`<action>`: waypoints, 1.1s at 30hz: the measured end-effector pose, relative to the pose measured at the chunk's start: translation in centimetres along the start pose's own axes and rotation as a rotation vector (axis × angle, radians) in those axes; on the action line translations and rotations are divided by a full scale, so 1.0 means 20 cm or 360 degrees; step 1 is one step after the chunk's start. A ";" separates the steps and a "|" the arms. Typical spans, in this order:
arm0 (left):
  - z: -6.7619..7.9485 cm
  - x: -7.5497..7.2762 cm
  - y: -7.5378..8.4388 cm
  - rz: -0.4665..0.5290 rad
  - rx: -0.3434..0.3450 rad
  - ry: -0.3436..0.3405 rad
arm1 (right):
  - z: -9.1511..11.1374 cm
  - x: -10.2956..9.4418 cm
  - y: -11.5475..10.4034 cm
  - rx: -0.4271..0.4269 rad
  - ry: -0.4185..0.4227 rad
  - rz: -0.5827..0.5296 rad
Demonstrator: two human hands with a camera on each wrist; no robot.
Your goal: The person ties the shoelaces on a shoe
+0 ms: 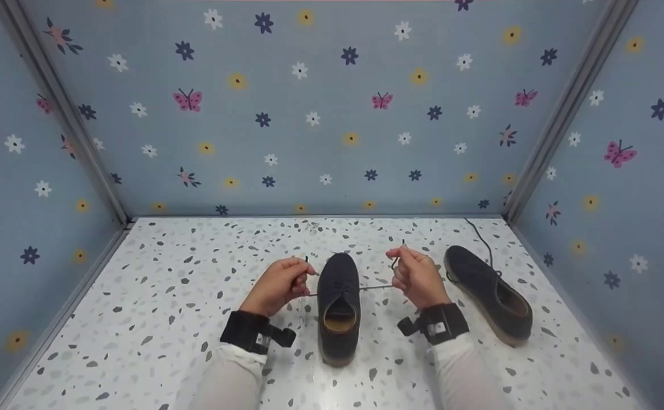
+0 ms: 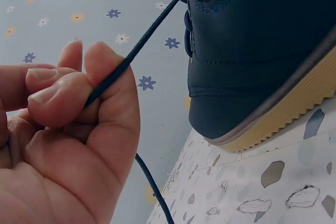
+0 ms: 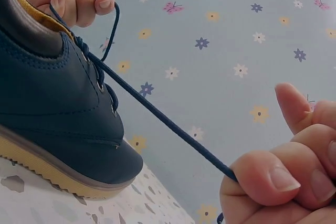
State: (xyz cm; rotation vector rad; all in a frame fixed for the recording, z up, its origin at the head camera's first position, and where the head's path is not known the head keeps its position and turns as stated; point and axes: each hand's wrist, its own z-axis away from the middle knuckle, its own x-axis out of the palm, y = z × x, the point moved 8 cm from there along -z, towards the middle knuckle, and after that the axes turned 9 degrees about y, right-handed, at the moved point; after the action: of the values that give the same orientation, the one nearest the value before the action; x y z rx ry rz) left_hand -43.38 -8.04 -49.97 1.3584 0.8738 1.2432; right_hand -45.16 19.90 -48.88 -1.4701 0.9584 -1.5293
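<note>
A dark navy lace-up shoe (image 1: pixel 337 270) stands on its sole between my two hands, toe pointing away from me. My left hand (image 1: pixel 279 286), on the shoe's left, grips one end of its lace (image 2: pixel 143 49) in curled fingers, and a loose tail hangs below. On the other side my right hand (image 1: pixel 420 279) has its fingers curled round the other lace end (image 3: pixel 157 113). Both ends run taut out to the sides from the top of the lacing. There the laces cross in a small knot (image 3: pixel 82 45) close against the shoe.
To the right lies a second dark shoe (image 1: pixel 474 279), turned at an angle, with a loose lace (image 1: pixel 483 239) trailing toward the back wall. Flower-patterned panels (image 1: pixel 332 114) enclose the speckled white surface (image 1: pixel 195 319) at the back and both sides.
</note>
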 end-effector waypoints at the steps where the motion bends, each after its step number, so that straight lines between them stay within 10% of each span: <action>1: 0.00 0.00 0.00 -0.0010 -0.0003 -0.0003 | 0.00 0.00 0.00 -0.0001 -0.0006 0.0005; 33: -0.01 -0.01 -0.03 -0.0085 -0.0038 0.0111 | 0.01 -0.02 0.02 -0.0010 0.0052 0.0300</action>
State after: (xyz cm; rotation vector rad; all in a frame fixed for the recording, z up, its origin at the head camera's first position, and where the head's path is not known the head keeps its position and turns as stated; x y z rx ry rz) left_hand -43.50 -8.04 -50.61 1.2714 0.9348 1.2623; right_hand -44.98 20.14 -49.35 -1.3228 1.0896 -1.4179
